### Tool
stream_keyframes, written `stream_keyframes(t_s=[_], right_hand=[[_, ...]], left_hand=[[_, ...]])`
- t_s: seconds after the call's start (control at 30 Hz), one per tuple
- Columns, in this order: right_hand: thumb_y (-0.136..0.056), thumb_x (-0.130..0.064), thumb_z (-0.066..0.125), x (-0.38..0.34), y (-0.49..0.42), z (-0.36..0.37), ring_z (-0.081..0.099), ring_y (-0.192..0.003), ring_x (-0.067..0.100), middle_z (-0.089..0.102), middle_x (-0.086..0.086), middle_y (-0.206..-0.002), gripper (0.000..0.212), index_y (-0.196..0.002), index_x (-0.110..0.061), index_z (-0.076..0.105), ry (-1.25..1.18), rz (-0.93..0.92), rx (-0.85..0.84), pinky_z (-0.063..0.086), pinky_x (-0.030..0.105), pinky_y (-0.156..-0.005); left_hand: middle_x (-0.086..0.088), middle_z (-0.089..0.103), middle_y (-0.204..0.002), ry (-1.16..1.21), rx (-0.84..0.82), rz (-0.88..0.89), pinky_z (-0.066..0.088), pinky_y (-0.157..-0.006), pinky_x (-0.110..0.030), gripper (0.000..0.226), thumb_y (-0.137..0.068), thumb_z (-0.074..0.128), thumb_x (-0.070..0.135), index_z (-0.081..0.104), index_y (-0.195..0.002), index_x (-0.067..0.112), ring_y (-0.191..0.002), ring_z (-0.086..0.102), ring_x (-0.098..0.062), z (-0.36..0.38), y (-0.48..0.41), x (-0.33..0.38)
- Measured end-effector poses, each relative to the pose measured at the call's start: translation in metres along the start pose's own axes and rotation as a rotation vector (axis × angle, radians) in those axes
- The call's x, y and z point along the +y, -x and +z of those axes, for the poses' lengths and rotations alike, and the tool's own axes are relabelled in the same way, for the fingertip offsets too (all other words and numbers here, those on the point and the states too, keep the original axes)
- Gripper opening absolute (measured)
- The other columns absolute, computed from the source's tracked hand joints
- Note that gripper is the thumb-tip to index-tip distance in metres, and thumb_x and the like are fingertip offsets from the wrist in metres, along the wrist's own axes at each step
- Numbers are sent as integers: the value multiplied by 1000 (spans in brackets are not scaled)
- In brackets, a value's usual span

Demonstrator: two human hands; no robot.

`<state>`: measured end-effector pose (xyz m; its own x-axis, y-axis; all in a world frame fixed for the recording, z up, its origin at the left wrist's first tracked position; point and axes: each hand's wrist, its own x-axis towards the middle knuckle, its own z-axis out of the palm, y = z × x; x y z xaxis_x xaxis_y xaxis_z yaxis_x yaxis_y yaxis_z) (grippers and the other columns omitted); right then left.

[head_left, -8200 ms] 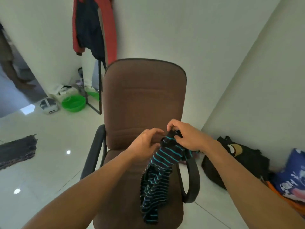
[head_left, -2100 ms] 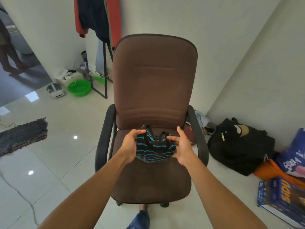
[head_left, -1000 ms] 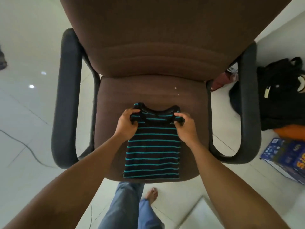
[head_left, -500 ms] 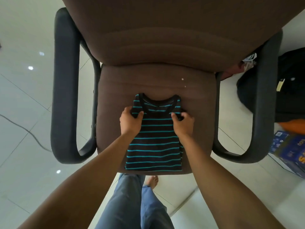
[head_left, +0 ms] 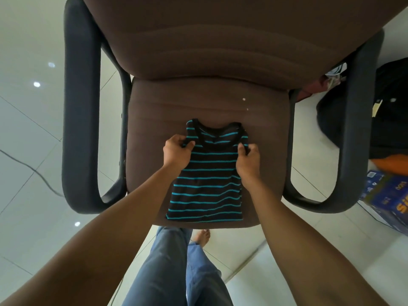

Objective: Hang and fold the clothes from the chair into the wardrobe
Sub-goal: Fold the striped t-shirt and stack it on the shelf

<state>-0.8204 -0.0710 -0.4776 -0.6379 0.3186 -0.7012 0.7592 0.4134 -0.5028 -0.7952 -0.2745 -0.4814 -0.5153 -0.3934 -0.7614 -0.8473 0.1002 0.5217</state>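
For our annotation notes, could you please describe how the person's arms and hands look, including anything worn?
The left forearm and right forearm are bare to the frame edge, with no sleeve in view. Neither the left hand nor the right hand shows a glove, ring, watch or bracelet. Below them are blue trousers and one bare foot.

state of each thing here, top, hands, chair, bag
striped top, flat on the seat, neck toward the backrest, unfolded
left hand, pinches the top's left armhole
right hand, pinches the top's right armhole
chair, upright, top on its seat
black bag, on the floor beside the chair
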Motion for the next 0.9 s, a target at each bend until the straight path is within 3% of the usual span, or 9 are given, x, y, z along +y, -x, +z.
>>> stream_keyframes(t_s=[0.13, 0.2, 0.3, 0.37, 0.47, 0.53, 0.63, 0.77, 0.9], right_hand=[[-101, -32, 55, 1, -4, -4, 62, -95, 14, 61, -1, -104, 18, -112, -19, 52, -24, 18, 37, 54, 33, -86], [-99, -36, 58, 9, -2, -9, 62, -93, 13, 61, -4, -99, 21, -110, -19, 53, 2, 25, 82, 53, 32, -82], [-94, -48, 62, 30, 17, -20, 63, -87, 10, 64, -8, -94, 34, -106, -17, 59, 2, 36, -65, 52, 29, -75], [-89, -50, 68, 54, 32, -28, 68, -86, 14, 70, -3, -91, 37, -98, -15, 64, 25, 69, -176, 57, 33, -75], [-86, -35, 76, 89, 52, -38, 71, -85, 22, 72, -1, -84, 20, -86, -18, 65, 131, 66, -253, 59, 37, -72], [-85, -27, 77, 103, 62, -42, 70, -83, 21, 70, -5, -79, 15, -80, -22, 64, 209, 47, -289, 55, 29, -69], [-87, -27, 76, 113, 73, -43, 65, -82, 11, 68, -10, -84, 15, -91, -22, 62, 287, 15, -283, 47, 18, -66], [-96, -28, 64, 118, 80, -36, 60, -88, 16, 65, -1, -100, 13, -103, -17, 60, 374, -43, -260, 42, 19, -66], [-105, -28, 47, 128, 98, -45, 60, -94, 18, 59, 1, -102, 18, -111, -12, 52, 246, -29, -153, 40, 11, -61]], left_hand=[[6, 67, -101, 38, 42, -36, 52, -70, -19, 22, -91, 73, 28, 63, -108, 18, -91, 65, -10, -2, -2, 2], [8, 64, -96, 1, 77, -39, 46, -65, -16, 26, -89, 74, 33, 60, -106, 19, -84, 61, -6, -7, 5, 0], [10, 63, -91, -58, -8, -40, 46, -62, -15, 30, -89, 72, 41, 59, -104, 18, -80, 60, -2, -14, 28, -23], [6, 66, -92, -79, -79, -63, 52, -64, -20, 31, -89, 71, 43, 61, -102, 16, -81, 65, -7, -18, 47, -48], [3, 67, -92, -154, -126, -76, 55, -70, -24, 26, -91, 69, 41, 60, -98, 17, -82, 66, -11, -24, 73, -84], [3, 65, -91, -200, -102, -62, 50, -65, -17, 23, -92, 70, 36, 60, -96, 16, -80, 64, -10, -26, 87, -101], [2, 65, -89, -228, -74, -52, 44, -60, -12, 20, -92, 70, 32, 61, -95, 14, -78, 63, -9, -28, 99, -119], [1, 69, -95, -278, -71, -32, 44, -60, -11, 18, -94, 67, 28, 68, -102, 12, -79, 65, -12, -29, 105, -129], [0, 70, -90, -230, -77, -7, 49, -63, -17, 18, -92, 71, 26, 69, -99, 10, -79, 67, -15, -29, 109, -131]])
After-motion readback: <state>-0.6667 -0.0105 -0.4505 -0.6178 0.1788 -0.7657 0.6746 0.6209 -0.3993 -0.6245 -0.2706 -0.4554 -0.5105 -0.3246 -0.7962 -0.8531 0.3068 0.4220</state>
